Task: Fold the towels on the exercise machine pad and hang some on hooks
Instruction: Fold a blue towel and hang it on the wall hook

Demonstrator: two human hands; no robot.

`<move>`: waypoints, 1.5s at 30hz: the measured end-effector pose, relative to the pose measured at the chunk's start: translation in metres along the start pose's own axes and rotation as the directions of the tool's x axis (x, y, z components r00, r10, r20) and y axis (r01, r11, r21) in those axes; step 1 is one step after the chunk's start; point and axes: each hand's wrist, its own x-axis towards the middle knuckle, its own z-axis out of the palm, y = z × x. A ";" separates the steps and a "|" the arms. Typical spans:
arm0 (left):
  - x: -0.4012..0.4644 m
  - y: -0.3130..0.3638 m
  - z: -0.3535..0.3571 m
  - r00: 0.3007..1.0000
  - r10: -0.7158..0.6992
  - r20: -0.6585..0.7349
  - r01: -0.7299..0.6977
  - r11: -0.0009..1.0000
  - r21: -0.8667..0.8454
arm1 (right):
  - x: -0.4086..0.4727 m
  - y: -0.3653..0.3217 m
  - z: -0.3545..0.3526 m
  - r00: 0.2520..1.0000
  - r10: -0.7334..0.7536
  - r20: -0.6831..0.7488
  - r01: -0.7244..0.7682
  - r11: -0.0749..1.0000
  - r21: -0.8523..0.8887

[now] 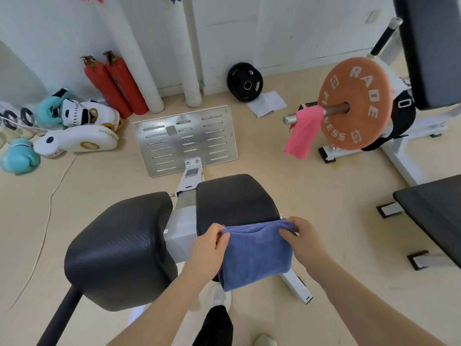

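A folded blue towel (pixel 255 253) lies over the near end of the right black pad (pixel 234 198) of the exercise machine, its lower part hanging off the front. My left hand (pixel 209 248) pinches the towel's upper left corner. My right hand (pixel 303 239) pinches its upper right corner, where several layers bunch. A pink towel (pixel 303 133) hangs from the metal bar (pixel 290 119) of the weight machine at the right. The left black pad (pixel 119 248) carries nothing.
An orange weight plate (pixel 354 103) sits on the bar behind the pink towel. A metal footplate (pixel 184 139) stands ahead of the pads. Boxing gloves (pixel 20 157), white pads and red extinguishers (pixel 112 86) lie at the left wall. A black bench (pixel 434 208) stands to the right.
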 end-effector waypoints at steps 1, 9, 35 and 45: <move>0.002 -0.001 -0.001 1.000 0.013 -0.015 -0.013 1.000 0.018 | 0.003 -0.002 0.003 1.000 -0.007 -0.012 0.007 1.000 0.003; 0.017 0.013 -0.023 0.965 0.261 -0.011 -0.232 0.879 0.417 | 0.007 -0.025 -0.005 1.000 -0.031 0.002 0.031 0.999 -0.019; -0.035 0.379 0.182 0.918 0.370 0.142 -0.226 0.785 -0.577 | -0.060 0.046 -0.425 0.958 -0.241 0.155 0.222 0.966 0.130; 0.017 0.410 0.205 0.980 0.182 -0.079 -0.193 0.777 -0.599 | 0.020 0.017 -0.462 0.906 -0.420 0.048 0.421 0.907 -0.022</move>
